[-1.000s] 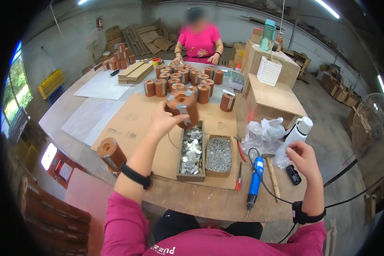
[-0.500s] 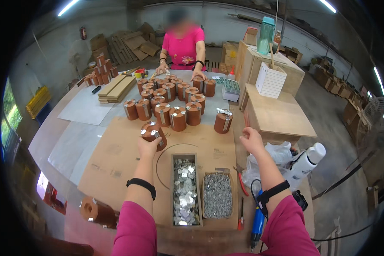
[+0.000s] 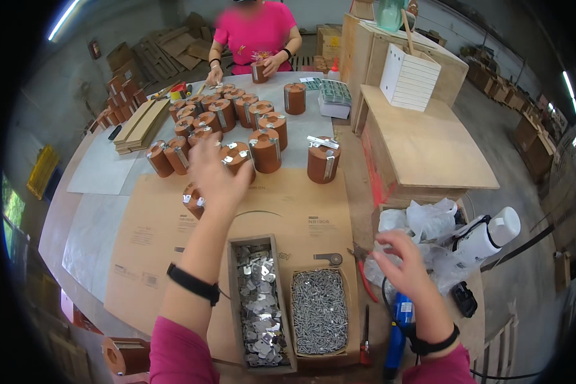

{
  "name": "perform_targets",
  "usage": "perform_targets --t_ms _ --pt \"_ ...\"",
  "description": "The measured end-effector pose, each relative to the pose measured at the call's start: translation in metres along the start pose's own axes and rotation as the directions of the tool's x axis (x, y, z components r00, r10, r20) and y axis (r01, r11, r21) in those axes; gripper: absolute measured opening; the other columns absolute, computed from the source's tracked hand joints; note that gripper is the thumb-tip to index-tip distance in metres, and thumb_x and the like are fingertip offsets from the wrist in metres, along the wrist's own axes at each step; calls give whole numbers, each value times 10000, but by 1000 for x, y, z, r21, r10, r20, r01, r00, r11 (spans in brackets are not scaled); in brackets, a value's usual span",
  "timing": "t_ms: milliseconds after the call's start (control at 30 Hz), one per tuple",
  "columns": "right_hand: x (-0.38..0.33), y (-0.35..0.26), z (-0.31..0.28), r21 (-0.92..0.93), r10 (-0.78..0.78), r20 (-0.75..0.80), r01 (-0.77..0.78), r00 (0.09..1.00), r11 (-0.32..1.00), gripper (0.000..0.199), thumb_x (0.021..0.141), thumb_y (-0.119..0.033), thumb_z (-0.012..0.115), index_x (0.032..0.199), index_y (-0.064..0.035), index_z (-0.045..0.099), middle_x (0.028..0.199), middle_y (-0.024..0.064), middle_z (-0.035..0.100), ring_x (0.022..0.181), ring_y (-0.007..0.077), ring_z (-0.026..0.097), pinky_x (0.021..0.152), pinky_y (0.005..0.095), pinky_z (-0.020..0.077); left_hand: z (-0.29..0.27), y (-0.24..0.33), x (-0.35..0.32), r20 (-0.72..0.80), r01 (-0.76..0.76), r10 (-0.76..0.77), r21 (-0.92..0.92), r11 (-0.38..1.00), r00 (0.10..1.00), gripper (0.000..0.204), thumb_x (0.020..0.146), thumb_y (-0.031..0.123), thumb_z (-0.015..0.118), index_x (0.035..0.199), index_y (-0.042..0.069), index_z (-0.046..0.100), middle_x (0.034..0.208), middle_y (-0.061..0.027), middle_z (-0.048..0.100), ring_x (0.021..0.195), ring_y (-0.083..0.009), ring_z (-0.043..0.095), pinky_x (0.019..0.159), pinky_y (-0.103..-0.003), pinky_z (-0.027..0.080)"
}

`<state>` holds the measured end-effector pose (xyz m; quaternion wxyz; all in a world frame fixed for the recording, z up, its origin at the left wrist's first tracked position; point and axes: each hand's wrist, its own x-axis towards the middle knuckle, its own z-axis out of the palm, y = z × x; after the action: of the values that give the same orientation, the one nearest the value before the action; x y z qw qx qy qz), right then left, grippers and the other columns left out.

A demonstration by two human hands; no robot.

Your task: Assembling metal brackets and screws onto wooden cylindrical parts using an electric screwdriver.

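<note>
My left hand point(image 3: 221, 173) is stretched out over the near edge of a group of brown cylinders, fingers spread and slightly blurred. Its thumb lies by a cylinder with metal clips point(image 3: 237, 153); whether they touch I cannot tell. Another brown cylinder point(image 3: 194, 200) stands on the cardboard sheet point(image 3: 150, 240), partly hidden by my left forearm. My right hand point(image 3: 404, 264) hovers with loosely bent, parted fingers and nothing in it, above a blue electric screwdriver point(image 3: 398, 333) and beside clear plastic bags point(image 3: 425, 221).
A long box of metal plates point(image 3: 259, 307) and a box of screws point(image 3: 320, 310) lie before me. Red-handled pliers point(image 3: 367, 278) and a white bottle point(image 3: 483, 237) are at right. Across the table, a person in pink holds a brown cylinder point(image 3: 259, 72). Boards point(image 3: 144, 125) lie stacked at left.
My left hand has let go of the cylinder on the cardboard and moved toward the group. My right hand has come down toward the screwdriver. The co-worker has lifted a cylinder.
</note>
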<state>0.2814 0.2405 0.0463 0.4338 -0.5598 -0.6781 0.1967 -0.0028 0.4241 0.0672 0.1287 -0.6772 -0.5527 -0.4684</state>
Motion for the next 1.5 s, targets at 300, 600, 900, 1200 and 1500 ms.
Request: perform_targets --t_ms 300,600,900,1200,1500 --pt "-167 -22 -15 -99 187 -142 -201 972 974 83 751 -27 597 831 -15 579 701 133 535 607 275 530 548 332 426 110 93 22 725 39 54 -110 993 686 717 529 284 777 1182 212 488 1300 -189 317 1153 -384 382 953 -465 334" --pt "-166 3 -16 20 158 -284 -158 946 987 153 717 67 574 858 9 584 708 87 527 545 151 460 480 240 359 177 74 9 720 239 4 -235 942 694 910 464 242 826 1258 178 389 1211 -233 340 1073 -368 446 907 -364 404" --pt "-174 -9 -23 -86 155 -266 -183 951 979 109 681 28 592 786 2 578 686 107 554 597 199 534 553 278 419 72 121 -6 564 142 147 -436 889 813 802 509 148 803 1226 107 447 1049 -139 462 993 -296 503 842 -347 435" --pt "-160 -97 -61 -95 -250 -361 231 899 968 384 647 -87 660 1000 -9 530 922 170 530 802 306 508 711 378 413 -170 205 -69 533 -14 550 -710 704 643 765 530 121 781 1219 102 447 995 -170 480 895 -342 522 778 -367 447" --pt "-222 -153 -59 -132 -339 -147 321 929 938 464 690 -128 658 1109 9 512 1153 184 469 978 329 464 810 380 396 -258 228 -191 578 42 495 -677 735 649 693 569 119 752 1204 92 475 902 -143 496 758 -274 515 681 -330 459"
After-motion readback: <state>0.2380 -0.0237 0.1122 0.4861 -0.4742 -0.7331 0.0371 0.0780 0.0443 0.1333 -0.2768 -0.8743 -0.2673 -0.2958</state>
